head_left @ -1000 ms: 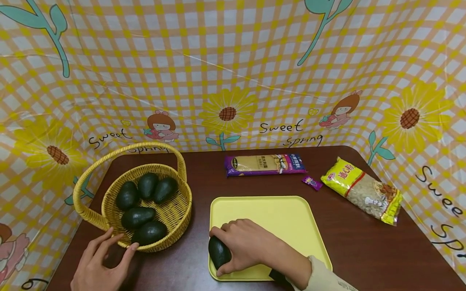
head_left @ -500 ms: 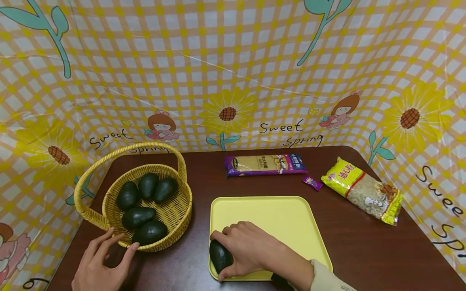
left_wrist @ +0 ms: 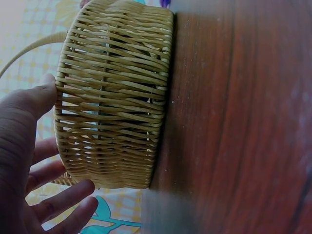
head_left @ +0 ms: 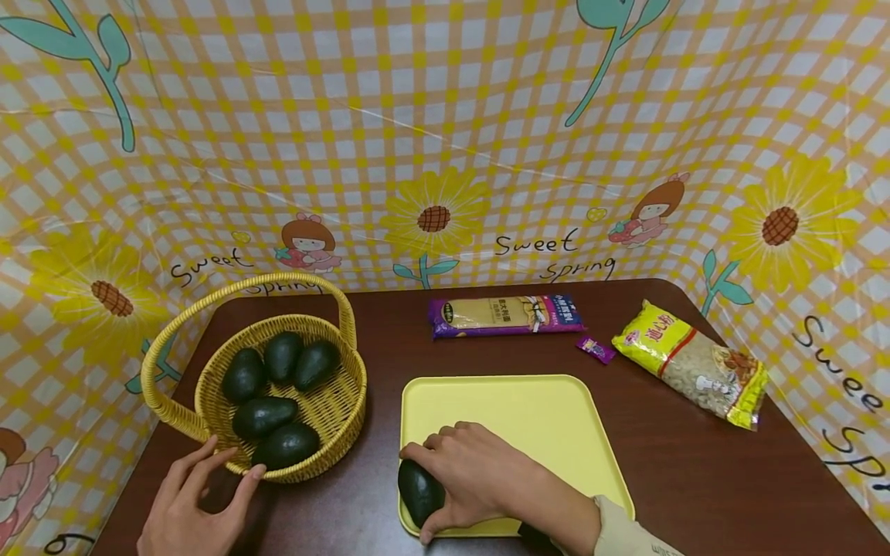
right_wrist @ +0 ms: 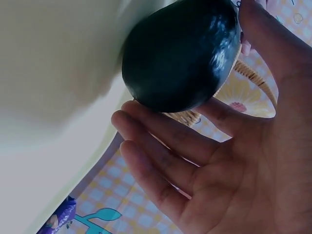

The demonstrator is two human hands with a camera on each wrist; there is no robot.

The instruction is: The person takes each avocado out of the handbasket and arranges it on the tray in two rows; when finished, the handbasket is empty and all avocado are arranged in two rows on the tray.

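My right hand [head_left: 480,472] holds a dark green avocado [head_left: 420,493] between thumb and fingers at the near left corner of the yellow tray [head_left: 514,409]. In the right wrist view the avocado [right_wrist: 180,58] lies against the tray surface, the last fingers loosely extended below it. My left hand [head_left: 191,498] touches the near left rim of a yellow wicker basket [head_left: 341,444] with spread fingertips. The left wrist view shows the thumb [left_wrist: 46,92] at the rim beside the woven wall [left_wrist: 114,97]. Several avocados [head_left: 285,445] lie inside the basket, whose tall handle [head_left: 229,287] stands up.
Behind the tray lies a purple pasta pack [head_left: 504,315], with a small purple packet [head_left: 596,349] close by. A yellow bag of macaroni [head_left: 695,367] rests at the right of the brown table [head_left: 723,479]. A checked cloth [head_left: 445,116] surrounds the table's back and sides.
My right hand and the avocado have shifted slightly toward the tray's near edge since a second ago. The left hand and the basket stay in place.
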